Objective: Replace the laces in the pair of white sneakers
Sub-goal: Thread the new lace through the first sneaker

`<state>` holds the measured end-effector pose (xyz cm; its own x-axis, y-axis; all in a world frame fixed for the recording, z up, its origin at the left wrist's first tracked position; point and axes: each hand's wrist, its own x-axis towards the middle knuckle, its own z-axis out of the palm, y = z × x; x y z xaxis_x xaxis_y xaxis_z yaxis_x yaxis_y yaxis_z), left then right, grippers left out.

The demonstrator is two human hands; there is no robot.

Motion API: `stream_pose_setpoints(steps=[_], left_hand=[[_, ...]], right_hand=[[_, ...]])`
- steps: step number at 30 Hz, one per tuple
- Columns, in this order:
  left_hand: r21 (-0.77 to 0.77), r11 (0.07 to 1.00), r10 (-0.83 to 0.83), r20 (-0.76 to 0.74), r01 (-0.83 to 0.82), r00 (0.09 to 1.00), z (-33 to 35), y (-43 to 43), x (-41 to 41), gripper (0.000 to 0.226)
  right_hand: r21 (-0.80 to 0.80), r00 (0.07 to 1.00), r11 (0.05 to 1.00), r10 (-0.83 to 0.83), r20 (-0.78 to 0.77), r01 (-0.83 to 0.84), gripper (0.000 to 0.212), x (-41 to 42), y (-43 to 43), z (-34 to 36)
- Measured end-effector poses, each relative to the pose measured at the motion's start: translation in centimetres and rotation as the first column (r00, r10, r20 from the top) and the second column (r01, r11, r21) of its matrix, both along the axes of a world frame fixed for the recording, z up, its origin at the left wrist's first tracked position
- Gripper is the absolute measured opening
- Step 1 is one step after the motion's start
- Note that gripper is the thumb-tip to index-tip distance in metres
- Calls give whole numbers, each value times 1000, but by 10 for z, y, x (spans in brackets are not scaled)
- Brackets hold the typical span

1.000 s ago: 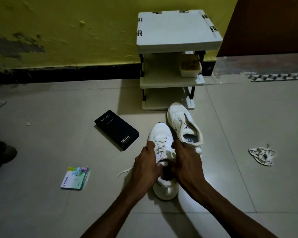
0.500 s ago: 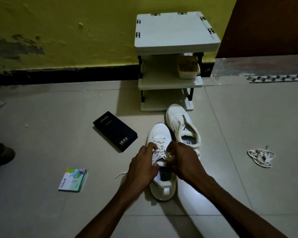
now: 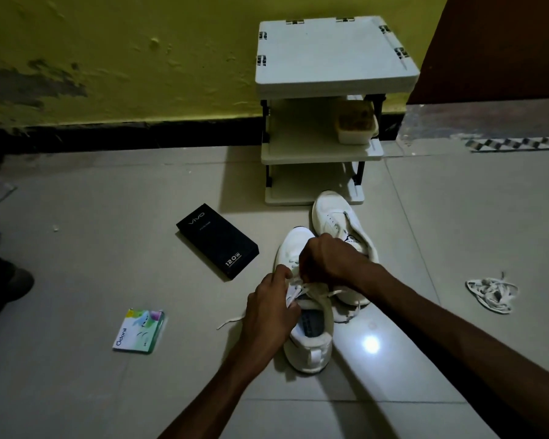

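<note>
Two white sneakers stand on the tiled floor. The near sneaker (image 3: 309, 343) points away from me, heel toward me. My left hand (image 3: 271, 307) grips its tongue and left side. My right hand (image 3: 325, 259) is curled over the lacing near the toe and pinches the white lace (image 3: 325, 294). One lace end (image 3: 230, 322) trails on the floor left of the shoe. The far sneaker (image 3: 336, 217) lies behind and to the right, partly hidden by my right hand. A loose bundle of white laces (image 3: 492, 294) lies on the floor at the right.
A small white shelf rack (image 3: 333, 58) stands against the yellow wall, with a tub (image 3: 357, 125) on its middle shelf. A black phone box (image 3: 217, 240) lies left of the shoes. A small green packet (image 3: 139, 331) lies nearer left. A dark shoe (image 3: 7, 280) shows at the left edge.
My right hand has moved up from the tongue area toward the toe end of the lacing. My left hand stays on the near sneaker's left side. The camera has dipped slightly.
</note>
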<state>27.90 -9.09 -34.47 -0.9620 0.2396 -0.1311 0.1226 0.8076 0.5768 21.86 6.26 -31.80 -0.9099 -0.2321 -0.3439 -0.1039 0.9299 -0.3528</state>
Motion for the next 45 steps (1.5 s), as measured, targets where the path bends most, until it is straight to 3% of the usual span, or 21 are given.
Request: stream_pose_setpoints(steps=[8, 11, 16, 20, 29, 36, 40, 45], left_hand=[[14, 998, 63, 11, -63, 998, -1, 4, 2, 45], [-11, 999, 52, 8, -51, 999, 0, 5, 3, 40], [-37, 998, 50, 20, -49, 999, -1, 4, 1, 38], [-47, 998, 44, 10, -44, 999, -1, 4, 1, 40], [-63, 998, 30, 0, -30, 1000, -1, 5, 1, 45], [-75, 996, 41, 15, -40, 999, -1, 4, 1, 38], [-110, 994, 20, 7, -19, 1000, 1, 9, -1, 42], [-120, 992, 24, -5, -25, 1000, 1, 11, 0, 46]], right_hand=[[158, 988, 976, 152, -19, -148, 12, 5, -7, -12], [158, 989, 982, 121, -86, -107, 17, 12, -7, -18], [119, 984, 993, 0, -177, 21, 3, 19, -2, -23], [135, 980, 990, -21, -200, 48, 9, 24, -3, -23], [-99, 998, 993, -66, -1, 65, 12, 8, 9, -6], [-16, 999, 999, -49, 8, 50, 14, 9, 1, -5], [107, 996, 994, -27, -85, 36, 21, 17, -3, -12], [149, 979, 988, -17, -201, 47, 12, 20, -4, -14]])
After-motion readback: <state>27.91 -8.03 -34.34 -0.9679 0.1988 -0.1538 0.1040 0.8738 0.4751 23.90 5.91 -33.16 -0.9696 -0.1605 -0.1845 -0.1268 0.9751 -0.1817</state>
